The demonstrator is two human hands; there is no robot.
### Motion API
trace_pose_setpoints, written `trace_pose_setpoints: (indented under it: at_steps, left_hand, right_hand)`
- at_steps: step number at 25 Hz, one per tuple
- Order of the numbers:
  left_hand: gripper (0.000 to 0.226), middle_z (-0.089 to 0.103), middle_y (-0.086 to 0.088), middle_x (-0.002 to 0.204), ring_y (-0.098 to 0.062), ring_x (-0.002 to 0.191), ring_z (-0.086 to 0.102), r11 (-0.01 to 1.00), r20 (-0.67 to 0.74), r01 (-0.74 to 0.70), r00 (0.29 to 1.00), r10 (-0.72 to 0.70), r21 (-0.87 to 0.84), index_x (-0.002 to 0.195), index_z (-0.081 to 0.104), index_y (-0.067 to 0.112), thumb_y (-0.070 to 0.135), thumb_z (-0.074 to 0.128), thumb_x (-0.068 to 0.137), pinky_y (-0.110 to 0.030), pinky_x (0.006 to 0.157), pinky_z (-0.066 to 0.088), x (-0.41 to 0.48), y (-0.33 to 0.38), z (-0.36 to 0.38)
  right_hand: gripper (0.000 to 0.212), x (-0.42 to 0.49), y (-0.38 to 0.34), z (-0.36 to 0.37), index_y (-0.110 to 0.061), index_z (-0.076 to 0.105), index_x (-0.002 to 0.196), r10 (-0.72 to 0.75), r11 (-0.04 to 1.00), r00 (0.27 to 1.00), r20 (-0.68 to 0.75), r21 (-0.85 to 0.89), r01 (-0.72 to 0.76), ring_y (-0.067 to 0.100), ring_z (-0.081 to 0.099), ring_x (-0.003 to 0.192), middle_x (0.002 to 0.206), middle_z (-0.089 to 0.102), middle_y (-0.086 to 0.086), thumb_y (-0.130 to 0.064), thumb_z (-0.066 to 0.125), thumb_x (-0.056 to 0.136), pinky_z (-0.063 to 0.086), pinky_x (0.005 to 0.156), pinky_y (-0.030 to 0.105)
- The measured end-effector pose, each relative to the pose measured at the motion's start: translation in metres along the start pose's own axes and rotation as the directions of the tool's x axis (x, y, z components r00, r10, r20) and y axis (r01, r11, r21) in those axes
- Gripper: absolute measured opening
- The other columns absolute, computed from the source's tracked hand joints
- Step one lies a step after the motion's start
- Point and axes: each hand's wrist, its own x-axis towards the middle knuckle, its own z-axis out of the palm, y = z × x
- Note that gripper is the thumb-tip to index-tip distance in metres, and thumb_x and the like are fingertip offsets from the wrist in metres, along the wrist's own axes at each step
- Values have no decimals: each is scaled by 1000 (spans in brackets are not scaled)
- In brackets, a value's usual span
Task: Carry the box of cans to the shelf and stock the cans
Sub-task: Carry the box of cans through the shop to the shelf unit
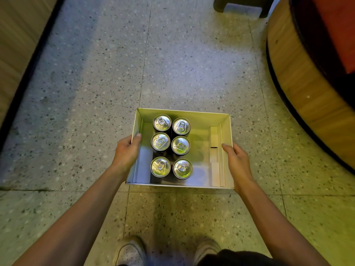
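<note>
A white open cardboard box (199, 117) sits low over the speckled floor in front of me. Inside it stand several silver-topped cans (171, 146) in two columns, packed toward the left half. My left hand (126, 152) grips the box's left wall, thumb hooked over the rim. My right hand (237, 162) clasps the right wall, thumb over the rim as well. The right half of the box holds no cans, only folded inner flaps.
A round wooden-sided piece of furniture (299, 79) with a red top bulges in at the right. A wall with a dark baseboard (25, 77) runs along the left. A dark stool's legs (242, 6) stand at the top. My shoes (130, 250) show at the bottom.
</note>
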Motion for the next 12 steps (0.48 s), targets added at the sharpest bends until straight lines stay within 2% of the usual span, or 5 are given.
trace_pose_setpoints:
  at_steps: [2, 5, 8, 10, 12]
  left_hand:
    - [31, 62, -4, 79, -19, 74, 54, 999, -2, 21, 1000, -21, -32, 86, 68, 15, 37, 50, 99, -31, 68, 41, -17, 36, -16]
    - [31, 63, -9, 87, -21, 81, 55, 997, -20, 49, 999, -51, -65, 93, 69, 12, 38, 51, 99, -34, 74, 42, -56, 105, -46]
    - [29, 64, -7, 89, -19, 82, 55, 997, -40, 33, 999, -36, -72, 98, 68, 13, 35, 51, 99, -29, 66, 42, -100, 186, -79]
    - [25, 61, 0, 82, -13, 77, 52, 997, -47, 17, 999, -20, -73, 99, 67, 14, 34, 50, 100, -24, 62, 39, -137, 247, -106]
    - [23, 55, 7, 74, -6, 69, 47, 999, -58, 16, 998, -19, -44, 95, 64, 16, 33, 49, 101, -20, 60, 37, -174, 311, -135]
  right_hand:
    - [26, -17, -41, -5, -26, 70, 121, -25, 1000, 1000, 19, 3, 25, 3, 71, 85, 102, 76, -8, -22, 55, 100, 52, 65, 16]
    - [28, -51, -118, -15, -26, 69, 123, -47, 999, 998, 37, -14, 48, 8, 73, 89, 102, 77, -7, -21, 55, 100, 55, 69, 20]
    - [28, -94, -199, -26, -25, 70, 122, -50, 999, 998, 40, -11, 50, 9, 73, 89, 101, 77, -6, -19, 55, 99, 56, 68, 19]
    - [28, -132, -260, -36, -24, 70, 122, -53, 999, 998, 43, -6, 53, 11, 72, 91, 104, 77, -3, -18, 55, 99, 56, 68, 19]
    - [28, -171, -324, -48, -21, 69, 122, -60, 998, 997, 44, 0, 60, 4, 69, 89, 106, 76, -3, -16, 54, 99, 52, 66, 12]
